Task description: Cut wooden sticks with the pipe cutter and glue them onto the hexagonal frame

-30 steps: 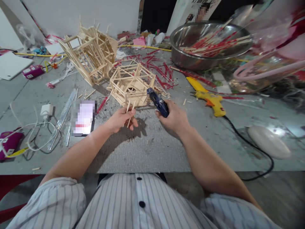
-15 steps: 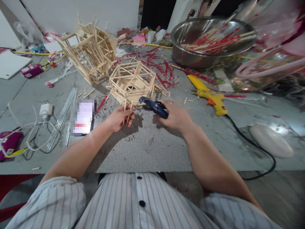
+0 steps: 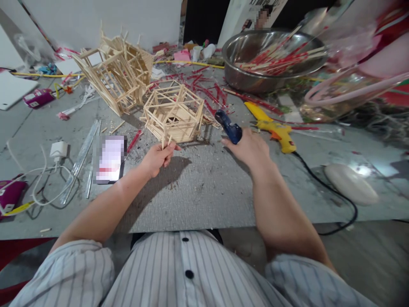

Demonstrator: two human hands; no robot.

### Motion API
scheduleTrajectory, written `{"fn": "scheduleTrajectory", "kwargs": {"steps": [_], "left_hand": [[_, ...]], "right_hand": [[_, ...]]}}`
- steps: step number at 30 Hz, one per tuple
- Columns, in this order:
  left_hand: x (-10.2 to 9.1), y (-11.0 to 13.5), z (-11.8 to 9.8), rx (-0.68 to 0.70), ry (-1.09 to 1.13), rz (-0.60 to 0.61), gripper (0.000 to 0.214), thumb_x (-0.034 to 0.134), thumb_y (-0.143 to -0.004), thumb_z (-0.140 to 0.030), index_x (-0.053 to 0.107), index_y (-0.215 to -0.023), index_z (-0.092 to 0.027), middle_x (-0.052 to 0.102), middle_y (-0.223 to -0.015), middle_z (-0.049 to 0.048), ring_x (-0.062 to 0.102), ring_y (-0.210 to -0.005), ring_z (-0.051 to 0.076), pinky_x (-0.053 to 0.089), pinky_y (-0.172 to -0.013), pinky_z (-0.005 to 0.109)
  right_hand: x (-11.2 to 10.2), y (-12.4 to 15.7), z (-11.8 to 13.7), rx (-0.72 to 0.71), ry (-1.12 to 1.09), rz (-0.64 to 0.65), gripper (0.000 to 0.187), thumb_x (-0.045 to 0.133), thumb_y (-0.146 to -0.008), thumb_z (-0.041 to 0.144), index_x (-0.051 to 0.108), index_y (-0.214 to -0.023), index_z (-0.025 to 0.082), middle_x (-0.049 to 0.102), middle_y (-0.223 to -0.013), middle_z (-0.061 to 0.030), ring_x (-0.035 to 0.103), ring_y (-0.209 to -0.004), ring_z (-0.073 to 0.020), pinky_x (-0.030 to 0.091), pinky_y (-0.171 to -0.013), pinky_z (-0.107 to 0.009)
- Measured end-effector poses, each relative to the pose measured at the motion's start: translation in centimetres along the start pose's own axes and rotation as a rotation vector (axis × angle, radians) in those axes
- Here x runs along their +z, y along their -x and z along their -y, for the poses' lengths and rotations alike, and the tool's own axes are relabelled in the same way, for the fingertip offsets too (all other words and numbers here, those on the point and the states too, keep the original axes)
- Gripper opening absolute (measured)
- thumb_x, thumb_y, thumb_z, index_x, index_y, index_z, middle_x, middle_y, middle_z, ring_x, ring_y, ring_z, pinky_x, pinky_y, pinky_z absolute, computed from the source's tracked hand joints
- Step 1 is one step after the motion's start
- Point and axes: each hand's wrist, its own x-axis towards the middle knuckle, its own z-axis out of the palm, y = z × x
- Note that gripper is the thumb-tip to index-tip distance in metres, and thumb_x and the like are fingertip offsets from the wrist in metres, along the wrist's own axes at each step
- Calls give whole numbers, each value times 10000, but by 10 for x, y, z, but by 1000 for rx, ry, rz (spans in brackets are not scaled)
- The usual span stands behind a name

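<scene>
My left hand [image 3: 159, 157] is closed around short pale wooden sticks [image 3: 163, 141], whose tips show above the fingers. Just beyond it stands a hexagonal stick frame [image 3: 174, 111] with a slatted base. My right hand [image 3: 251, 147] grips a dark blue pliers-like hand tool [image 3: 228, 126], raised over the table to the right of the frame. Its exact kind and the far fingers are hidden. A yellow glue gun [image 3: 271, 130] lies to the right of this hand. Behind the hexagonal frame, on the left, is a taller stick structure [image 3: 119, 74].
A steel basin [image 3: 271, 81] holds red-wrapped sticks at the back right. Red wrapper scraps [image 3: 211, 91] litter the table behind the frame. A phone [image 3: 110, 160], clear strips [image 3: 81, 157] and a charger [image 3: 59, 149] lie at left. A white oval object [image 3: 351, 184] sits at right.
My right hand has moved right and slightly up with the blue tool, away from the frame. My left hand still holds the sticks, which show less above its fingers. The view has shifted slightly.
</scene>
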Motion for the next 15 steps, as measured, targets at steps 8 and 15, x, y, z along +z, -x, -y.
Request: {"fn": "scheduleTrajectory", "kwargs": {"steps": [8,15], "left_hand": [[2,-1,0,-35,-66,-61,153,635,-813,-288,622,-856,-142,246,-444,-117,166,-346,15,90,-388,187],[2,-1,3,-48,-104,-60,176,572,-849,-286,635,-861,-123,229,-457,-113,153,-362,24,94,-394,196]], "right_hand": [[9,6,1,-105,163,52,725,486,-806,635,517,-1214,38,568,-1170,-300,532,-1103,-417,417,-844,-499],[9,16,18,-149,221,91,835,451,-806,678,458,-1288,-4,533,-1232,-318,489,-1163,-439,376,-912,-525]]}}
